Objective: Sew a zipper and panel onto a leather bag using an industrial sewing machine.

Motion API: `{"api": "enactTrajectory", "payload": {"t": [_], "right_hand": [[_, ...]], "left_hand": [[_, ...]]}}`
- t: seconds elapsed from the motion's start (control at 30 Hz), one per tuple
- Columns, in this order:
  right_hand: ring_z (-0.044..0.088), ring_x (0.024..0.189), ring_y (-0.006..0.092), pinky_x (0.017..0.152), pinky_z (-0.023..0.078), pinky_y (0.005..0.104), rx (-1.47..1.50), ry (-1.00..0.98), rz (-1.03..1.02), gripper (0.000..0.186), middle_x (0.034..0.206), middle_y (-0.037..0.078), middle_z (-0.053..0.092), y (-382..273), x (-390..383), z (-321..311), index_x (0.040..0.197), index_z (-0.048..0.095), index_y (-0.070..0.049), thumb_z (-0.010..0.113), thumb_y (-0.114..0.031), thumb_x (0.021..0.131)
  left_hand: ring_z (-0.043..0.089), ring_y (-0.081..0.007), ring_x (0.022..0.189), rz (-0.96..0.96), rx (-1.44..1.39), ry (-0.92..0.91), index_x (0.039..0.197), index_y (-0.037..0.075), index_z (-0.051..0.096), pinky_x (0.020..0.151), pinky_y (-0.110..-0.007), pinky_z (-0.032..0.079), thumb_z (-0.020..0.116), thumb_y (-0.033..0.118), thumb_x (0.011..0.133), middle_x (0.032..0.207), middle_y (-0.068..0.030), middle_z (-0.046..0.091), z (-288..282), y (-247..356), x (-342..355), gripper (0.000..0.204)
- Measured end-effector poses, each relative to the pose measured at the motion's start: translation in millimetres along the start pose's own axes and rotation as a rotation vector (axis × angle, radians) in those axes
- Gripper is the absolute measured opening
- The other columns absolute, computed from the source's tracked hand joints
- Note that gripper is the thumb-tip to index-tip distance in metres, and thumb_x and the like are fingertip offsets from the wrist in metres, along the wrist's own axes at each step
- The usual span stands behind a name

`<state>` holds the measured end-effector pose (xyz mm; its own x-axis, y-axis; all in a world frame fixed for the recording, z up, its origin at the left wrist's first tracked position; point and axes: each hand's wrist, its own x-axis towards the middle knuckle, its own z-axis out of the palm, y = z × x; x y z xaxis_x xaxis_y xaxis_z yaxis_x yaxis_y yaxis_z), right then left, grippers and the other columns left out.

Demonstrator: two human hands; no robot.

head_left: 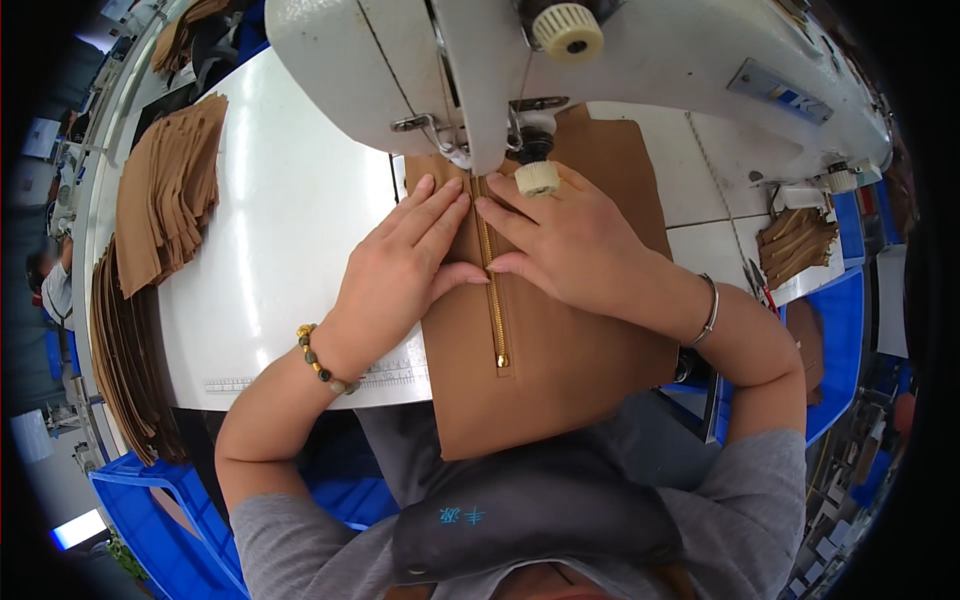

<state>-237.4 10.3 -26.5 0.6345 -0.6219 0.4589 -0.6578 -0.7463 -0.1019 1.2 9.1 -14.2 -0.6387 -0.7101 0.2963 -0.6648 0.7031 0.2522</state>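
A brown panel (560,390), leather-like and flat, lies under the head of a white sewing machine (690,60) and hangs over the table's front edge. A gold-toothed zipper (496,310) runs down its middle, its upper end beneath the needle area. My left hand (415,240) lies flat on the panel left of the zipper, fingers stretched toward the needle. On the other side, my right hand (560,235) presses the panel, fingers out and partly behind a cream knob (537,179). Both thumbs reach to the zipper. Neither hand grips anything.
Stacks of brown cut pieces (170,190) lie along the table's left side. More folded brown pieces (797,245) sit at the right, near red-handled scissors (768,300). Blue bins (150,510) stand below the white table (280,200) on both sides. A ruler strip (390,374) marks the front edge.
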Motion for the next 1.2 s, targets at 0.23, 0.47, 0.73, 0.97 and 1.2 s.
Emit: {"api": "enactTrajectory", "payload": {"t": [0.23,0.47,0.73,0.97,1.2], "right_hand": [[0.063,0.11,0.0242,0.111,0.045,0.0481,-0.004,-0.034,0.015,0.059,0.108,0.007,0.066,5,6,-8,0.12,0.07,-0.009,0.083,-0.046,0.076],[0.063,0.1,0.0264,0.107,0.046,0.0476,-0.079,-0.041,0.098,0.061,0.104,0.008,0.065,8,9,-10,0.109,0.074,-0.01,0.081,-0.057,0.071],[0.062,0.114,0.0308,0.109,0.044,0.0478,-0.071,-0.072,0.074,0.068,0.116,0.012,0.067,5,4,-13,0.116,0.072,-0.007,0.079,-0.058,0.072],[0.059,0.126,0.0309,0.111,0.043,0.0499,-0.043,-0.105,0.055,0.072,0.124,0.013,0.067,3,1,-17,0.121,0.071,-0.005,0.078,-0.058,0.074],[0.057,0.131,0.0306,0.113,0.043,0.0514,-0.059,-0.126,0.066,0.072,0.129,0.012,0.066,7,5,-13,0.122,0.071,-0.004,0.077,-0.058,0.075]], "left_hand": [[0.059,-0.0323,0.133,0.032,0.141,-0.031,0.134,-0.001,0.065,0.111,-0.043,0.048,0.074,0.049,0.083,0.143,-0.013,0.063,-5,2,3,0.072],[0.058,-0.0314,0.134,0.009,0.143,-0.019,0.135,0.001,0.065,0.114,-0.044,0.046,0.075,0.051,0.078,0.144,-0.0109,0.063,-5,4,2,0.077],[0.057,-0.0329,0.136,-0.075,-0.101,-0.004,0.136,0.001,0.064,0.111,-0.041,0.05,0.081,0.045,0.075,0.143,-0.0127,0.063,-3,-1,1,0.077],[0.057,-0.0336,0.136,-0.005,-0.013,-0.032,0.137,0.0,0.063,0.11,-0.041,0.05,0.081,0.045,0.075,0.143,-0.0127,0.063,-6,2,2,0.078],[0.058,-0.0334,0.134,-0.005,0.005,-0.023,0.137,0.0,0.063,0.112,-0.042,0.048,0.079,0.047,0.076,0.143,-0.0126,0.063,-4,-2,8,0.079]]}}
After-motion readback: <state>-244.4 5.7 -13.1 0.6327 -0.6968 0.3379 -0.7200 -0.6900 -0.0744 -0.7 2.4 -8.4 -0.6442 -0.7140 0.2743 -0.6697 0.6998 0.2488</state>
